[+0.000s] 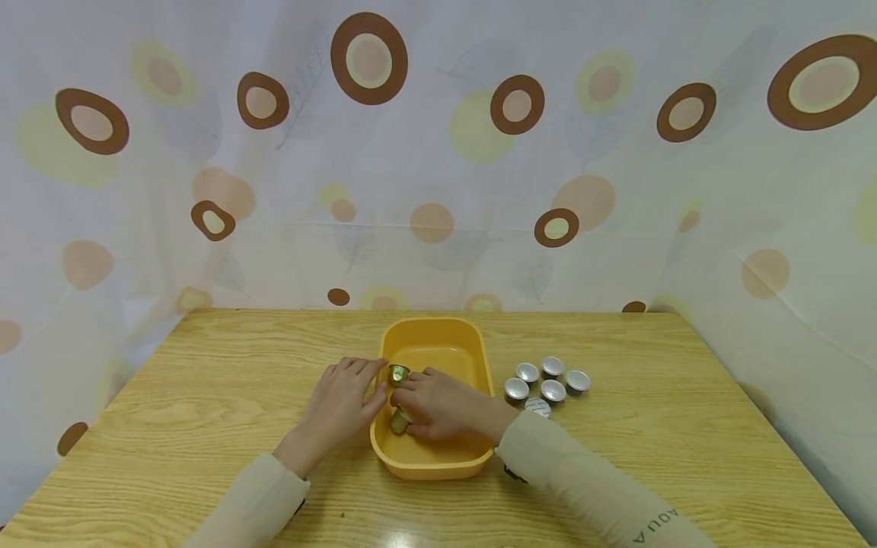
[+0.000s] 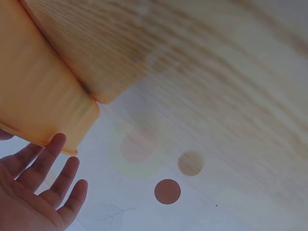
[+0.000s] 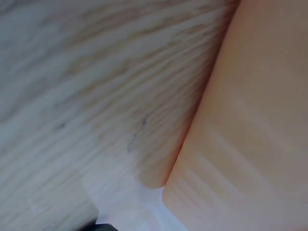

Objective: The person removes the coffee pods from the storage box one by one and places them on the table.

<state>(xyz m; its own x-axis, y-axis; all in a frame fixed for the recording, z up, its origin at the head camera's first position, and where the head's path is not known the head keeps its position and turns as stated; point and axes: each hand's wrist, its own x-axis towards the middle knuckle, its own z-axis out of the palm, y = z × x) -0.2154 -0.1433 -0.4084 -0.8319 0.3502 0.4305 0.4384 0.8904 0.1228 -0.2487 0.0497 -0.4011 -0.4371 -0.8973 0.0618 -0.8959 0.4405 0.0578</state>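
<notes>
Inside the yellow plastic basin (image 1: 432,460), two gold coffee capsules lie by the left wall. The upper capsule (image 1: 399,374) stands just beyond the right fingertips. Reaching in over the right side, my right hand (image 1: 438,403) pinches the lower capsule (image 1: 400,422) between curled fingers and thumb. My left hand (image 1: 346,392) rests at the basin's left rim, its thumb toward the inside. In the left wrist view its fingers (image 2: 54,147) are spread loosely at the rim. The right wrist view shows the basin's outer wall (image 3: 240,159), with the right hand out of sight.
To the right of the basin, several capsules with white lids (image 1: 553,391) stand grouped on the wooden table (image 1: 260,358). One white lid (image 1: 537,407) with print lies close to the right sleeve (image 1: 548,449). A patterned cloth (image 1: 432,152) hangs behind and around the table.
</notes>
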